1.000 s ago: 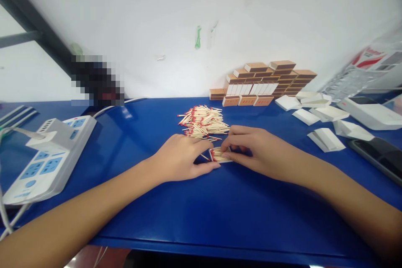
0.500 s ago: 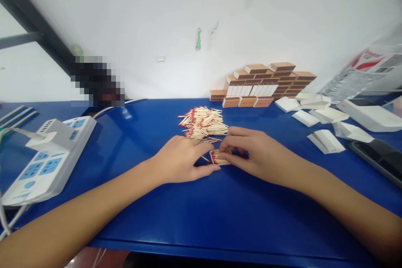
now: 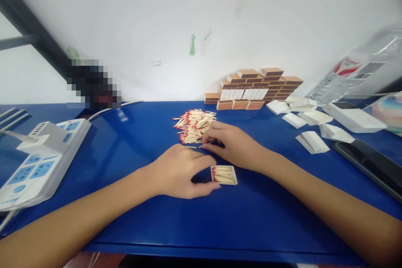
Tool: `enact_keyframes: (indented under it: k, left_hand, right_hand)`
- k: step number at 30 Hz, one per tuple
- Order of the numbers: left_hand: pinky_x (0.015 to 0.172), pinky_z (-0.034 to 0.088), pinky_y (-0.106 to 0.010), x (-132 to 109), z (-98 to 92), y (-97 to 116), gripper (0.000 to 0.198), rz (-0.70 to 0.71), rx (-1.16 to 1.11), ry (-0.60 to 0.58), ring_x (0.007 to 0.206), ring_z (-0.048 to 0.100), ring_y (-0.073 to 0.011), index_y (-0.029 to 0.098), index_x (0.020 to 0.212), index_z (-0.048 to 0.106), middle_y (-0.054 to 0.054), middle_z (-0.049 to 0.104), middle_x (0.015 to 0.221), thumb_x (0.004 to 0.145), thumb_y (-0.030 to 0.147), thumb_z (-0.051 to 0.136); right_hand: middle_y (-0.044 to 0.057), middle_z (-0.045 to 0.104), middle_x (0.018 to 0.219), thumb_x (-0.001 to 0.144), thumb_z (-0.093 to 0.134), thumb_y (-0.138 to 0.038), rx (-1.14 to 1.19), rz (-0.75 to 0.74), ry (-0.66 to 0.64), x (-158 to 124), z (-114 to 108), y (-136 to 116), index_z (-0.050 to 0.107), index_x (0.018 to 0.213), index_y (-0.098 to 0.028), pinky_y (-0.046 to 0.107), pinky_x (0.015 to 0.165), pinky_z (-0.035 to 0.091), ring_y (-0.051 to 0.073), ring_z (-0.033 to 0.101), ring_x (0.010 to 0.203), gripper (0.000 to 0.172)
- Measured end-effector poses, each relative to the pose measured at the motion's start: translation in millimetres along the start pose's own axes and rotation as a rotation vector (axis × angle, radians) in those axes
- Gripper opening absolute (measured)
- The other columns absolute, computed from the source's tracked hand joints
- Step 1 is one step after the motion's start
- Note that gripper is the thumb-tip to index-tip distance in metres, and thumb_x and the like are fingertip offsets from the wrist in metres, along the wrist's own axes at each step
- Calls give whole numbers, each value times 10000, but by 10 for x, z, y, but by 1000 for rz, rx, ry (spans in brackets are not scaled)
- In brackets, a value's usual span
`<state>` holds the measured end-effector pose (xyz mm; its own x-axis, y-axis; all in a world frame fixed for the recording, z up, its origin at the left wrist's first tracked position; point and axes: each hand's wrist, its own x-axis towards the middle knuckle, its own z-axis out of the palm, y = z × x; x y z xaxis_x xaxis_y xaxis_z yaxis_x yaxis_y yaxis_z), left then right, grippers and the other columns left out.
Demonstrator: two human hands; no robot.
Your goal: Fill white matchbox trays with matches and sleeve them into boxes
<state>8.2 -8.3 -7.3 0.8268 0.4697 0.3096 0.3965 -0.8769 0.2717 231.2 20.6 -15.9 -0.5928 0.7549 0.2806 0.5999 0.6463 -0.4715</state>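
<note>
A small white matchbox tray (image 3: 224,175) lies on the blue table, filled with matches whose red heads point left. My left hand (image 3: 185,171) holds the tray's left end between thumb and fingers. Behind it is a loose pile of red-headed matches (image 3: 196,123). My right hand (image 3: 228,142) is at the pile's lower right edge, its thumb and forefinger pinched on a match (image 3: 200,146). Another match lies alone just left of those fingertips.
Stacked matchboxes (image 3: 251,88) stand against the wall. White empty trays (image 3: 312,142), a phone (image 3: 367,163), a white device (image 3: 354,117) and a plastic bottle (image 3: 342,71) are at the right. A power strip (image 3: 47,167) with cables lies at the left.
My right hand has left the tray and moved up and left to the match pile. My left hand still holds the tray, which now sits slightly lower in view.
</note>
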Motion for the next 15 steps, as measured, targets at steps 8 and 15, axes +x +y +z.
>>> enact_keyframes:
  k: [8, 15]
  left_hand:
    - [544, 420, -270, -14, 26, -64, 305, -33, 63, -2, 595, 667, -148, 192, 1027, 728, 21, 701, 691, 937, 480, 679]
    - [522, 379, -255, 17, 14, -138, 322, -205, 121, 102, 489, 576, -124, 194, 1043, 739, 46, 625, 579, 927, 490, 685]
  right_hand:
    - [39, 616, 940, 1012, 599, -208, -66, 84, -59, -67, -64, -26, 576, 869, -188, 283, 664, 377, 162, 544, 796, 147]
    - [20, 620, 829, 1003, 615, -233, -88, 105, 62, -167, -200, 37, 618, 902, -198, 288, 671, 398, 168, 553, 748, 106]
